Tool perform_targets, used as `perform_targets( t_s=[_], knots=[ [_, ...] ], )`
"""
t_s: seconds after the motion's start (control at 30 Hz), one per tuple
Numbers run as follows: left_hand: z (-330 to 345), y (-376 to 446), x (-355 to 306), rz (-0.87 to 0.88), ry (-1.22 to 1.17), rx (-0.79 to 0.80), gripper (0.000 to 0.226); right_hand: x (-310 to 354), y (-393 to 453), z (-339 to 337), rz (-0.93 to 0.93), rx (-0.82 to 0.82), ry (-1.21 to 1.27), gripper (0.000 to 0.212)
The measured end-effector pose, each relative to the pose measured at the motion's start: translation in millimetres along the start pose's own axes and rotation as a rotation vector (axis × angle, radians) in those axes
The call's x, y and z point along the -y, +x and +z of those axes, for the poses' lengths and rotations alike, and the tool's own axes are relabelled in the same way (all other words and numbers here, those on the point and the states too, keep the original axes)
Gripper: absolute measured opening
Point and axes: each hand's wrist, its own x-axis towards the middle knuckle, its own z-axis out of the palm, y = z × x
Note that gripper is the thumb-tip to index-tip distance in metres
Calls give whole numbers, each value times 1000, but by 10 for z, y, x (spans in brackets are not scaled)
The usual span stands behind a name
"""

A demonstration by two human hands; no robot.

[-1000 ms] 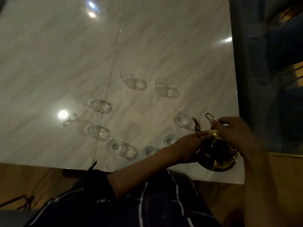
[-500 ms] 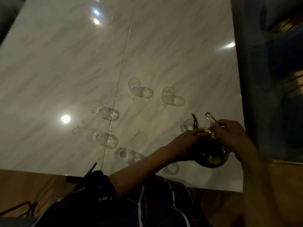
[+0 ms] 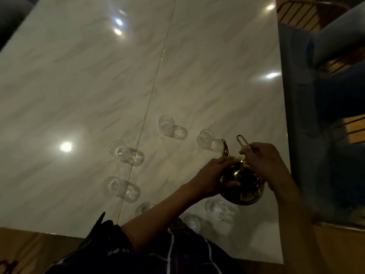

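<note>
The gold teapot (image 3: 244, 186) is caught right between both grips, over the near right end of the marble worktop (image 3: 98, 86), with its spout (image 3: 225, 148) pointing away toward the far glass (image 3: 206, 136). The left grip (image 3: 212, 176) is wrapped round the pot's left side, fingers up by the lid and thumb across the belly, while the right grip (image 3: 262, 157) is curled tight round the wire handle (image 3: 241, 139), whose loop pokes out beyond the knuckles. There's a near glass (image 3: 214, 207) just beside the pot's base, and two left glasses (image 3: 118, 149) stand well apart from it.
</note>
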Motion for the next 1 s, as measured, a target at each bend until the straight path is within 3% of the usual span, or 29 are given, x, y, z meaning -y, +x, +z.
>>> perform_targets(
  t_s=[0.47,1.0],
  knots=[
    [-3,236,367,-118,-51,68,69,188,464,136,20,59,-87,27],
    [87,240,336,-66,-34,87,76,207,474,26,24,83,-96,26]
  ],
)
